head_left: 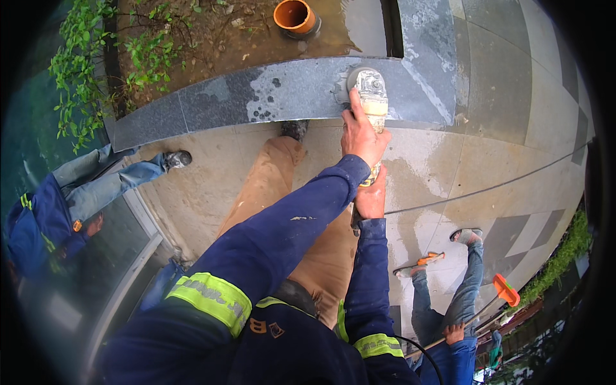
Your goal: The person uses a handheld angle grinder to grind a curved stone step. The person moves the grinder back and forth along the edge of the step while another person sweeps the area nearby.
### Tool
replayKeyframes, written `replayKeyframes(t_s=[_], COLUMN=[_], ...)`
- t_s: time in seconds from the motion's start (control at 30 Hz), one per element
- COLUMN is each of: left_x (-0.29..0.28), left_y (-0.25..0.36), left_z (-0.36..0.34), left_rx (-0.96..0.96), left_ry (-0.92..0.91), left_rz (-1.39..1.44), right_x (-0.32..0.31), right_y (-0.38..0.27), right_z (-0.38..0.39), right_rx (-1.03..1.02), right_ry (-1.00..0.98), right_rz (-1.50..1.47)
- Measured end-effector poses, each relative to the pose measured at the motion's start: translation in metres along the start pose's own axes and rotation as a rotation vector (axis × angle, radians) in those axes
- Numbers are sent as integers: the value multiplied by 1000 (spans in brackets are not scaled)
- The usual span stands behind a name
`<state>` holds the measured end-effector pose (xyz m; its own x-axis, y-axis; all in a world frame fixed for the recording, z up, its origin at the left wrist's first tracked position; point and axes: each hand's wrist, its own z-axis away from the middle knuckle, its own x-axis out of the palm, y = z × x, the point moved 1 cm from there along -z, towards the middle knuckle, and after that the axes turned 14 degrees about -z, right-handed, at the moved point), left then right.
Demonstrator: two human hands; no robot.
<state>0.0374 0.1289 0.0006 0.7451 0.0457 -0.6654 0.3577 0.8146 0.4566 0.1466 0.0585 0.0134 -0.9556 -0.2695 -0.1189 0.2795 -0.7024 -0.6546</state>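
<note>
A dusty angle grinder [371, 93] with a round head lies over the grey stone coping [282, 90], which has wet and whitish patches, at the top centre. My left hand [363, 136] grips the front of the grinder's body, fingers wrapped along it. Below it, my right hand [371, 196] holds the grinder's rear end, partly behind my left wrist and the tool. A dark cord [475, 187] runs to the right across the pale paving.
A planter [231, 32] behind the coping holds muddy soil, an orange pipe [295, 19] and leafy plants [77, 70]. A co-worker [38, 212] is at the left by glass panels. Another co-worker [446, 346] at lower right holds an orange-headed long-handled tool [505, 289] on tiled paving [513, 141].
</note>
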Motion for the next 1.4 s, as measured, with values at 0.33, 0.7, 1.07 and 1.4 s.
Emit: replayKeyframes(t_s=[0.33,0.7,1.07,1.4], left_x=[-2,11,7,6], left_y=[2,-7,-10,-5], left_z=[-4,-3,1,-3], left_rx=[-2,67,40,46], left_ry=[79,100,140,138], left_rz=[-8,14,-3,-13], right_x=[0,-4,-1,-1], right_y=[5,29,28,22], right_z=[-8,-12,-8,-11], right_rx=[29,-56,-38,-121], right_ry=[-17,9,-15,13], right_rz=[-45,-15,-58,71])
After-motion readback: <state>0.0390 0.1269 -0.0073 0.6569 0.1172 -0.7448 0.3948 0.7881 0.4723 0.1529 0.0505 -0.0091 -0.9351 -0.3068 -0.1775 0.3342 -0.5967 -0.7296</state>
